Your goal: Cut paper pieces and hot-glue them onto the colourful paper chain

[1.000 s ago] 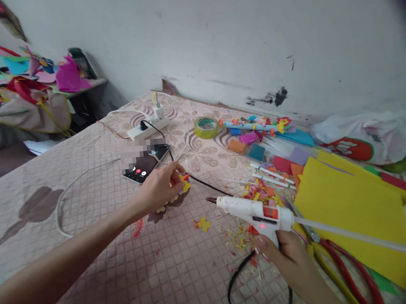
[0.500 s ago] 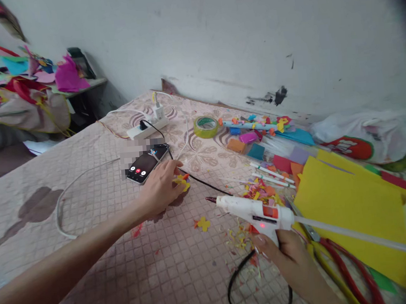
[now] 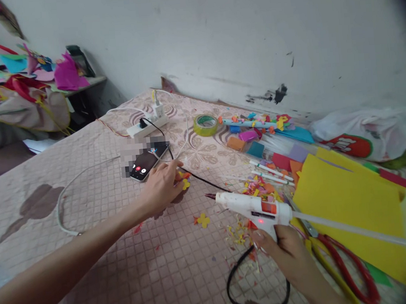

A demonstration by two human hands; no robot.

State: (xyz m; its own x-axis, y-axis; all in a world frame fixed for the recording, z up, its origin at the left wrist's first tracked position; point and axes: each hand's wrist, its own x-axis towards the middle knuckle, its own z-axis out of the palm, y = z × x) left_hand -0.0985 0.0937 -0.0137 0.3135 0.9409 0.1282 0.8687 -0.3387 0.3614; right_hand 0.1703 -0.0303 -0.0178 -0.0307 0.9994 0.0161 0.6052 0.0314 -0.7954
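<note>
My left hand (image 3: 162, 183) is low over the tablecloth beside a phone (image 3: 144, 167), its thumb and fingers bent around a small yellow paper flower (image 3: 186, 183) with an orange centre. The fingertips' exact contact with it is partly hidden. My right hand (image 3: 288, 253) grips the handle of a white hot glue gun (image 3: 249, 203), its dark nozzle pointing left towards my left hand. A red light glows on the gun, and a long glue stick (image 3: 353, 230) sticks out of its back. Another yellow paper flower (image 3: 203, 220) lies flat between my hands.
Scissors (image 3: 348, 262) and yellow sheets (image 3: 355, 210) lie right of the gun. Paper scraps (image 3: 239, 231) are scattered beneath it. Farther back are a tape roll (image 3: 205, 124), a decorated stick (image 3: 253, 123) and a power strip (image 3: 148, 127). The gun's black cord (image 3: 231, 285) loops in front.
The paper flower at my left fingertips shows at a slightly different angle. Both hands otherwise stay nearly in place, the glue gun still in my right hand.
</note>
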